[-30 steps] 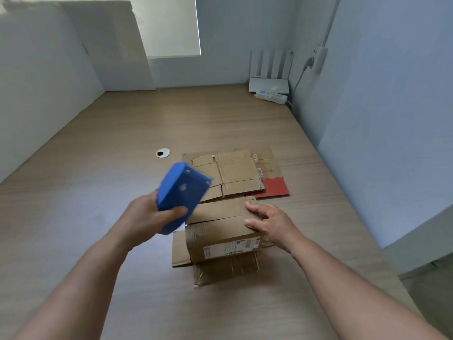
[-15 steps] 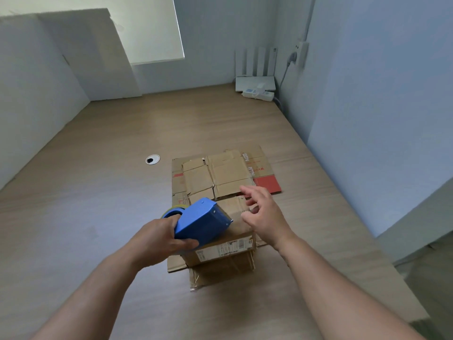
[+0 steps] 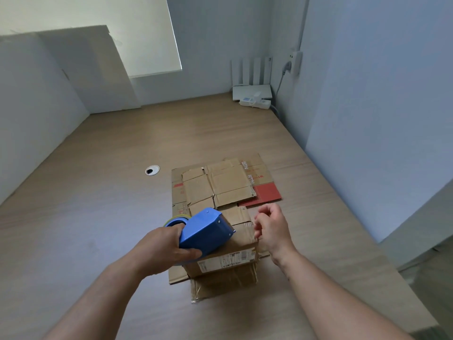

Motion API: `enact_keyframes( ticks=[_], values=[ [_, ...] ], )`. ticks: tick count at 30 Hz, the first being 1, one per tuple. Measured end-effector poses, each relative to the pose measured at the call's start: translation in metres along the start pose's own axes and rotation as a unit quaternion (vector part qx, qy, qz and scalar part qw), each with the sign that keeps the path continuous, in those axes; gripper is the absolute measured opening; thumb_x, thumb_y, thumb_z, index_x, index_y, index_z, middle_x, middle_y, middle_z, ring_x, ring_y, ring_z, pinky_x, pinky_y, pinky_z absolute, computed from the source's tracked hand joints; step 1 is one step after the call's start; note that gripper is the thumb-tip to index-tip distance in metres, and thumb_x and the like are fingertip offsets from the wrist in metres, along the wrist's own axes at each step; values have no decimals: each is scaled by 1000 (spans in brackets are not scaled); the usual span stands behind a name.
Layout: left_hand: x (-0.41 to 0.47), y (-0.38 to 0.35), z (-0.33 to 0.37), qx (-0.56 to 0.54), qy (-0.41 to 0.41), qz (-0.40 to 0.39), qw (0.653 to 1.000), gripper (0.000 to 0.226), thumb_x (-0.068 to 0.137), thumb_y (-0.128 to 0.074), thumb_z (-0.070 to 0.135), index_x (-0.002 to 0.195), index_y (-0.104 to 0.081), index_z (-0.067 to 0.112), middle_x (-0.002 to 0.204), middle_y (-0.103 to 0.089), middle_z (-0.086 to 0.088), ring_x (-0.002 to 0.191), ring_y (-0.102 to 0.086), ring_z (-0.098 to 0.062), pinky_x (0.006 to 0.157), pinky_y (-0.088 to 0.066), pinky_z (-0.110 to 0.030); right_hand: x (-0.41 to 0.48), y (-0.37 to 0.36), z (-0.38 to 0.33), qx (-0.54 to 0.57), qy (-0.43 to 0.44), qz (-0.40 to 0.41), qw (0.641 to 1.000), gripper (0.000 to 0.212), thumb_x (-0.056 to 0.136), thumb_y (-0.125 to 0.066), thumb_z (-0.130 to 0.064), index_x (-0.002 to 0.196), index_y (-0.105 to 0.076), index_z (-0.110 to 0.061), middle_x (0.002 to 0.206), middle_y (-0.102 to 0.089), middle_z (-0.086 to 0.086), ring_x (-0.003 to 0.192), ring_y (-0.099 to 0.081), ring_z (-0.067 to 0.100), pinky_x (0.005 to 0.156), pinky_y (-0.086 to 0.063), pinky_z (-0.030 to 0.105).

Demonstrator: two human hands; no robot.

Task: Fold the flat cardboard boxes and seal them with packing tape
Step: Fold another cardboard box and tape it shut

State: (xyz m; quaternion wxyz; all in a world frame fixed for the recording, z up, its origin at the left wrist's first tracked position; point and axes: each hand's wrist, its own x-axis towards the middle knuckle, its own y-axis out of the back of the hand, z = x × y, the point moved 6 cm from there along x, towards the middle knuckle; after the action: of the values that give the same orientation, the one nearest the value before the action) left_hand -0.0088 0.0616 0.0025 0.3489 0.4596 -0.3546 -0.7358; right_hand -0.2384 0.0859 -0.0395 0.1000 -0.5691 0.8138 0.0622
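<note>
Head view: sealing the first box, it seems.
Left hand (image 3: 159, 249) grips the tape dispenser (image 3: 206, 231) atop the folded box (image 3: 228, 262); right hand (image 3: 272, 229), loosely curled and empty, hovers beside it. Behind the box, flat cardboard (image 3: 220, 185) awaits folding.

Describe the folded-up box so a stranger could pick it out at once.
On the wide wooden surface, find the pile of flat cardboard. Just nearer the person stands the box, under the blue tape dispenser that the left hand holds. Unlike the flat sheets, it stands raised, with a white label on its near side.
</note>
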Motion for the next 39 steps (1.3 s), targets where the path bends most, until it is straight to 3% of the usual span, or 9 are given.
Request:
enact_keyframes(
  ticks=[10,13,16,19,21,27,32,36,39],
  values=[
    [9,9,8,42,-14,-30,999,47,86,-63,48,125,-46,27,107,-56,10,91,-53,-6,69,-44,-11,4,-14,-9,-80,21,-178,981,55,87,-60,-2,135,-47,-25,115,-61,4,81,-56,10,73,-52,22],
    [9,8,9,48,-21,-36,998,47,87,-62,47,126,-45,27,105,-54,10,91,-52,-6,67,-41,-11,3,-22,-12,-109,50,-196,973,38,87,-65,-9,121,-59,-24,112,-63,-7,98,-60,6,80,-52,20],
    [8,8,10,53,-23,-38,998,46,87,-62,48,125,-45,28,105,-54,10,90,-52,-7,66,-41,-11,1,-24,-13,-108,72,-182,975,10,87,-65,-10,92,-67,-18,90,-67,-2,86,-62,10,73,-53,20],
    [8,9,9,45,-27,-42,998,44,86,-63,48,122,-46,28,106,-57,9,90,-54,-7,68,-44,-12,1,-23,-14,-101,82,-161,978,8,89,-63,-11,84,-64,-17,83,-63,-1,79,-59,11,68,-51,19],
    [8,10,8,44,-30,-42,998,41,86,-63,48,118,-46,29,105,-57,9,87,-54,-6,68,-44,-12,2,-22,-15,-107,80,-150,980,11,88,-64,-10,92,-62,-20,89,-62,-1,81,-57,10,70,-50,18],
    [8,14,9,63,-40,-46,996,37,86,-63,49,114,-44,32,106,-58,8,90,-55,-7,76,-49,-17,5,-24,-15,-127,65,-151,978,59,85,-68,-9,135,-43,-27,114,-55,-8,78,-50,7,79,-54,21],
    [8,15,10,74,-43,-48,995,41,86,-62,50,117,-46,30,106,-59,9,91,-56,-7,77,-50,-19,3,-32,-14,-172,90,-143,970,3,90,-62,-19,89,-65,-21,82,-61,-10,77,-56,7,69,-49,22],
    [11,18,16,33,-43,-45,998,59,77,-55,70,117,-52,27,99,-60,9,83,-57,-7,62,-45,-12,3,-27,-12,-118,67,-116,984,12,92,-57,-16,81,-60,-19,77,-61,-3,68,-55,6,62,-48,18],
    [16,30,21,-53,-30,-41,997,101,37,-39,101,107,-56,30,94,-64,9,83,-61,-8,66,-50,-18,4,-20,-8,-87,26,-95,991,14,93,-56,-13,79,-59,-16,71,-60,-1,62,-53,9,56,-46,21]
  ],
)
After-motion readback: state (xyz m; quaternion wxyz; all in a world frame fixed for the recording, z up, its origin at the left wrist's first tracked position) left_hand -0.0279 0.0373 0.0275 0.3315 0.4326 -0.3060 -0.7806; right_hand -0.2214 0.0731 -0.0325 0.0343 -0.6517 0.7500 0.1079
